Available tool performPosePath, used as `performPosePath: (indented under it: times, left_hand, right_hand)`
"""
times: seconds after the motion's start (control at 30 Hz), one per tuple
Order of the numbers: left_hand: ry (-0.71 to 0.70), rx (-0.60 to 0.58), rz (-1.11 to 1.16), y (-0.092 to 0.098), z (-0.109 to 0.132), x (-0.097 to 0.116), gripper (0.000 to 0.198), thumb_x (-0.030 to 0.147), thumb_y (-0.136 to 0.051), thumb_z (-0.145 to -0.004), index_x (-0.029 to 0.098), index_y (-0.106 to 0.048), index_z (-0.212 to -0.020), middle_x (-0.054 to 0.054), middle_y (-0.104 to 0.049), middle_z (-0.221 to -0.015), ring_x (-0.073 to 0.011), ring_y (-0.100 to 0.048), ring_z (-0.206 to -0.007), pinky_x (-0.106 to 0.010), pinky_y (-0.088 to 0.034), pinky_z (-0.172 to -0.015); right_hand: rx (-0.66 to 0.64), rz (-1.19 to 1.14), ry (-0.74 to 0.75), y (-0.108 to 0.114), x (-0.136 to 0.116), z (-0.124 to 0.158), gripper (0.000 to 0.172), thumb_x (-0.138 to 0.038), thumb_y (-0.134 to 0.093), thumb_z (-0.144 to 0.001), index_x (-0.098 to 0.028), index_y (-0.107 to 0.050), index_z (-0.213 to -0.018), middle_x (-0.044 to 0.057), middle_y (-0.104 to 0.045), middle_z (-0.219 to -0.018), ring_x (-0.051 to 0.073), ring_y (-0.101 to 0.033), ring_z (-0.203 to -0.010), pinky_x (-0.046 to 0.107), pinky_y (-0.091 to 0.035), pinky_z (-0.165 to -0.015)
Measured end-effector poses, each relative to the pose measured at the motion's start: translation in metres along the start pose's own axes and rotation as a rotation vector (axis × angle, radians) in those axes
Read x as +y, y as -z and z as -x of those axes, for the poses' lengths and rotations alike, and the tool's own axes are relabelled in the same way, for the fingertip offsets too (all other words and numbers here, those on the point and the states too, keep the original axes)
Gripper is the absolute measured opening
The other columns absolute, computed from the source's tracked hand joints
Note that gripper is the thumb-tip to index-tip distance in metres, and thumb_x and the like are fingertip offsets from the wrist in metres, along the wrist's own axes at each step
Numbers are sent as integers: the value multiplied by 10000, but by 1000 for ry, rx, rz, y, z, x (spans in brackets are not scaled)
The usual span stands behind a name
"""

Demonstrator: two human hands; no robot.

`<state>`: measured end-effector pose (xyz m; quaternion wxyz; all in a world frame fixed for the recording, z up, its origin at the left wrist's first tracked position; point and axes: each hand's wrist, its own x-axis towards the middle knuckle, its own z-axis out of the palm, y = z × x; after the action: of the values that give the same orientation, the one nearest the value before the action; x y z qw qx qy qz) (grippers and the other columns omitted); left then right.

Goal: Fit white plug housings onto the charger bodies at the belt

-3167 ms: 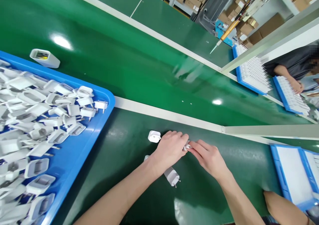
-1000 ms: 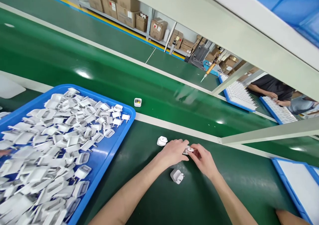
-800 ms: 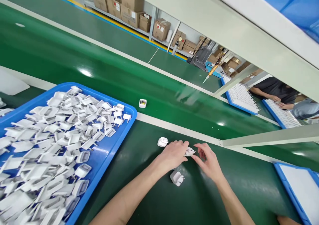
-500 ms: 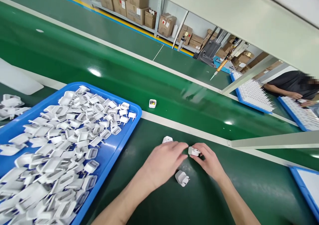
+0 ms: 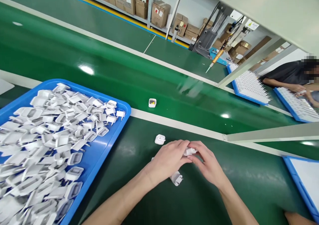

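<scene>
Between my two hands is a white charger plug (image 5: 191,151), its pronged end toward the right. My left hand (image 5: 169,157) has its thumb and fingers closed round the plug's left side, hiding much of it. From the right, my right hand (image 5: 205,157) pinches the same plug between thumb and fingers. Just below my left hand a second white charger plug (image 5: 176,178) lies on the dark green table, partly covered. Another white plug (image 5: 159,139) rests above my left hand. A sliver of a further white piece shows behind my left wrist.
At left stands a blue tray (image 5: 126,113) heaped with white plug housings. A small open housing (image 5: 152,103) with parts inside sits on the green belt (image 5: 119,82). Another blue-edged tray (image 5: 297,185) is at right. Beyond, a person (image 5: 286,75) works at trays; a metal post (image 5: 269,137) juts in.
My left hand has closed in on the plug that my right hand was holding, and the two hands now meet. The view has shifted slightly. An arm appears at the lower right.
</scene>
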<state>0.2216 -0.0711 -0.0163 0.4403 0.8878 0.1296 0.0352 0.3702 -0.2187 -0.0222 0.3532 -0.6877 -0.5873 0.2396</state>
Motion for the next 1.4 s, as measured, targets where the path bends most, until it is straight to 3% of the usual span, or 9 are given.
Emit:
performPosePath:
  times: [0.3,0.43,0.63,0.73,0.83,0.97,1.07,1.23,1.4]
  left_hand:
    - [158,-67,57,-12,-25,-24,95,205,-640,-948,213,-577,-1019,29,-700,-973,-153,-682,-864,-245,-456,-680]
    - [186,-66,125,-14,-29,-25,124,163,-643,-936,221,-590,-1031,35,-702,-995,-143,-680,-882,-232,-460,-716]
    - [240,-64,167,-16,-28,-24,228,89,-624,-904,235,-611,-1079,41,-716,-1040,-138,-688,-899,-230,-473,-735]
    - [244,-37,176,-17,-28,-26,272,91,-640,-887,240,-607,-1113,32,-719,-1046,-150,-693,-914,-240,-490,-770]
    - [236,-32,186,-18,-28,-26,263,144,-663,-892,243,-601,-1128,20,-714,-1046,-164,-695,-920,-249,-503,-767]
    - [250,-62,164,-19,-27,-26,322,102,-625,-878,239,-570,-1164,-4,-700,-1128,-188,-705,-954,-273,-532,-787]
    - [229,-83,134,-22,-24,-27,407,53,-593,-866,211,-523,-1235,-58,-661,-1258,-223,-687,-1077,-322,-546,-885]
    - [193,-75,133,-26,-22,-30,434,31,-605,-845,200,-511,-1234,-77,-649,-1255,-234,-651,-1143,-343,-542,-935]
    - [206,-91,117,-28,-24,-31,407,26,-621,-832,195,-527,-1191,-70,-663,-1205,-231,-665,-1102,-339,-548,-905]
  right_hand:
    - [74,442,226,-16,38,-15,219,-202,-435,-1076,-218,-625,-1183,87,-627,-1012,180,-634,-791,299,-541,-679]
    - [68,399,338,-14,47,-22,201,-126,-437,-1042,-186,-617,-1109,88,-679,-941,192,-629,-756,315,-522,-669]
    - [127,364,348,-15,58,-19,167,-135,-513,-1005,-221,-647,-950,20,-643,-735,146,-533,-554,304,-433,-515]
    - [178,334,385,-13,60,-16,168,-109,-591,-971,-260,-652,-1012,16,-680,-806,156,-584,-579,300,-469,-505]
    - [212,182,263,-4,53,-14,264,-124,-575,-997,-282,-636,-1200,61,-683,-985,196,-676,-750,309,-581,-590]
    - [58,-166,-55,7,36,-11,277,-265,-639,-1000,-279,-625,-1276,80,-626,-1137,209,-694,-899,313,-646,-726]
    - [19,45,29,6,28,-8,266,-287,-640,-1011,-256,-613,-1273,73,-648,-1099,189,-684,-816,285,-610,-667]
    - [16,563,325,-2,26,-13,120,-252,-561,-1056,-160,-626,-1095,38,-634,-800,161,-583,-609,307,-459,-550]
    - [-85,535,297,5,16,-18,178,-167,-472,-1072,-181,-646,-1105,37,-653,-808,172,-612,-662,313,-457,-596]
